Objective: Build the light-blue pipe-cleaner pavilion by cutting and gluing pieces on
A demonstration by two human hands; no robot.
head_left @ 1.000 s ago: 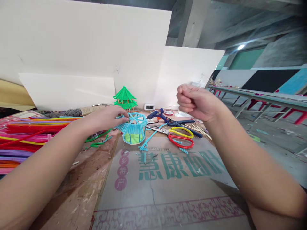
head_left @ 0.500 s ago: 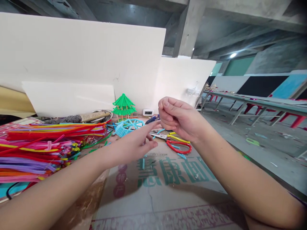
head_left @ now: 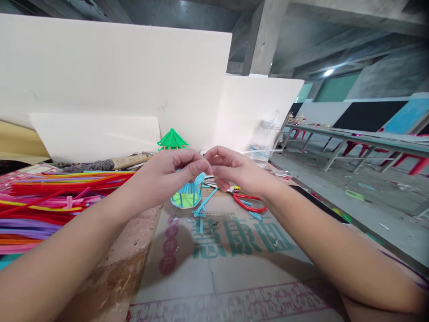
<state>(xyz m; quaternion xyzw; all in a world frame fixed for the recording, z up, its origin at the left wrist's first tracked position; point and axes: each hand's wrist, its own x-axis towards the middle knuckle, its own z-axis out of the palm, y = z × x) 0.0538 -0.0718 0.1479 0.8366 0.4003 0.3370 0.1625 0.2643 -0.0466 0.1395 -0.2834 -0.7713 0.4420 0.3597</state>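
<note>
Left hand [head_left: 167, 176], right hand [head_left: 234, 172] fingertip-pinched together.

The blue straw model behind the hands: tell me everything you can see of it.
The blue straw model looks built from light blue straw pieces set upright side by side around a yellow-green base, like a small round cage or lantern. It stands on the cardboard sheet, its top hidden behind the left hand. Whether the hand touches it cannot be told. Loose blue straw pieces lie right beside it; red-handled scissors lie further right.
</note>
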